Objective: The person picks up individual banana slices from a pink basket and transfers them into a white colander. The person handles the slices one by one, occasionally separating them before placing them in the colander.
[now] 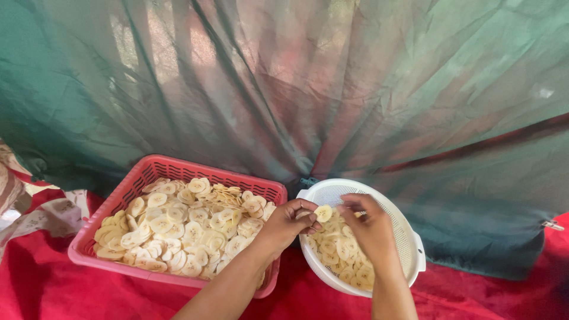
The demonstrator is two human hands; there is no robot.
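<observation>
My left hand (288, 224) pinches a pale round banana slice (323, 213) between thumb and fingers, over the left edge of a white round colander (409, 237). My right hand (370, 227) hovers over the colander with its fingers curled close to the same slice; whether it grips anything is unclear. The colander holds several more slices (341, 252). To the left, a pink rectangular basket (130, 188) is filled with a spread layer of banana slices (184, 228).
Both containers rest on a red cloth (41, 284). A green translucent draped sheet (332, 95) hangs right behind them. A patterned red and white fabric (41, 213) lies at the far left.
</observation>
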